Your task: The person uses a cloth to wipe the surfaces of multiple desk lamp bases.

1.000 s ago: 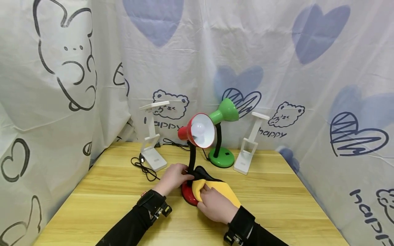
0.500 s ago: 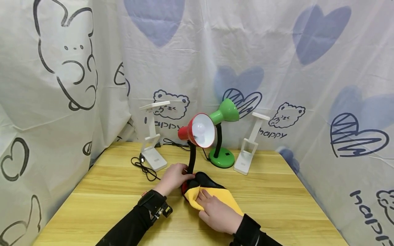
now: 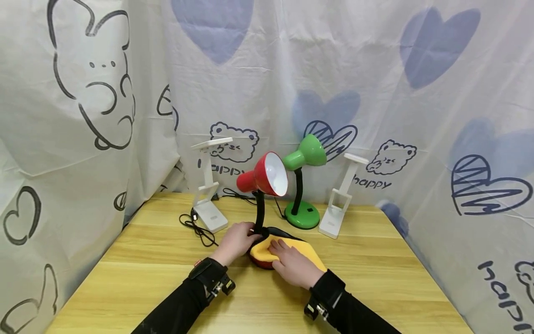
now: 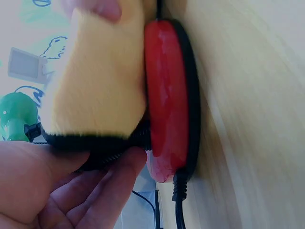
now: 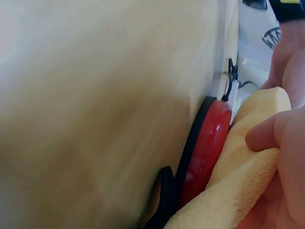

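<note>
A red desk lamp stands upright on the table, its shade facing right. My left hand holds its black gooseneck low down, just above the base. A yellow cloth with black edging lies over the top of the round red base. On that cloth is my right hand, the cloth bunched between thumb and fingers in the right wrist view. Much of the base's top is hidden under the cloth; its glossy side shows in both wrist views.
Behind stands a green desk lamp. White folding lamps flank it, a left one and a right one. A coiled black cable lies left of my left hand. A printed curtain surrounds the wooden table.
My right hand moved the cloth back toward me and then forward again over the base. The lamp's shade has turned slightly to the right. My left hand keeps its hold on the neck.
</note>
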Available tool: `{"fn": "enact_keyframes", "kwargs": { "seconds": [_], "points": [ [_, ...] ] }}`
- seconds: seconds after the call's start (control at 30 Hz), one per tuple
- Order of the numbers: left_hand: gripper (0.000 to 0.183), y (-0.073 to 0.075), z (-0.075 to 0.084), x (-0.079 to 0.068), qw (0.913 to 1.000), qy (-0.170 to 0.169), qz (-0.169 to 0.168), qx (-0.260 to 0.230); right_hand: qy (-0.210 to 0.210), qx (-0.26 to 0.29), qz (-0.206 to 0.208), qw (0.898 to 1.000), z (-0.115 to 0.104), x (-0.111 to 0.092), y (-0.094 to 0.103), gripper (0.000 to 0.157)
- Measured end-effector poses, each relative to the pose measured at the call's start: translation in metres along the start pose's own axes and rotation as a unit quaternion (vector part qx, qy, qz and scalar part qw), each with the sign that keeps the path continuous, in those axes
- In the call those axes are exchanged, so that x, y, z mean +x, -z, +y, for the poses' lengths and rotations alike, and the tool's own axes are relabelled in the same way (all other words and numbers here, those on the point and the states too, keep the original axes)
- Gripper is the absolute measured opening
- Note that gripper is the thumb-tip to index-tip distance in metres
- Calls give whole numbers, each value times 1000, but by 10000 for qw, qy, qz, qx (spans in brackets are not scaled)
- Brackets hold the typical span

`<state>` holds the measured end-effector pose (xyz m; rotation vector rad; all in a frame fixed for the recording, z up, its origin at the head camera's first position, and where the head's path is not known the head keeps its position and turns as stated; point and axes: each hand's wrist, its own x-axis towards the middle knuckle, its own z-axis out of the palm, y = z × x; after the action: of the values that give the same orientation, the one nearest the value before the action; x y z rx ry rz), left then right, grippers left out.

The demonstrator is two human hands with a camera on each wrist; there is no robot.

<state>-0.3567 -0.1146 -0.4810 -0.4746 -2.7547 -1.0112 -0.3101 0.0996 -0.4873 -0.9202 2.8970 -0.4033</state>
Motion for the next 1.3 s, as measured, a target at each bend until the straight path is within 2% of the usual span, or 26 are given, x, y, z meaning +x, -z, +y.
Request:
{"fn": "enact_keyframes", "kwargs": {
  "seconds": [0.2, 0.43, 0.6, 0.77, 1.0, 1.13, 1.3],
  "points": [
    [12, 0, 5, -1, 9993, -254, 91, 259, -194, -139, -38, 9997, 12, 32, 0, 49],
    [10, 2, 5, -2, 9993, -245, 52, 275, -334, 501, -220, 9979, 26, 64, 5, 52],
    [14, -1, 2, -2, 9994, -179, 53, 303, -335, 752, -226, 9963, 31, 71, 4, 50],
    [16, -3, 1, -4, 9993, -154, 40, 339, -346, 709, -180, 9967, 29, 63, -1, 51],
    [14, -5, 2, -3, 9985, -62, 134, 518, -158, 356, -121, 9992, 14, 35, -3, 46],
    [16, -6, 1, -3, 9978, -73, 197, 627, -67, 232, -299, 9993, 4, 16, -2, 46],
    [19, -5, 2, -3, 9976, 17, 217, 660, 7, 381, -530, 9979, -8, -8, 0, 46]
  ]
}}
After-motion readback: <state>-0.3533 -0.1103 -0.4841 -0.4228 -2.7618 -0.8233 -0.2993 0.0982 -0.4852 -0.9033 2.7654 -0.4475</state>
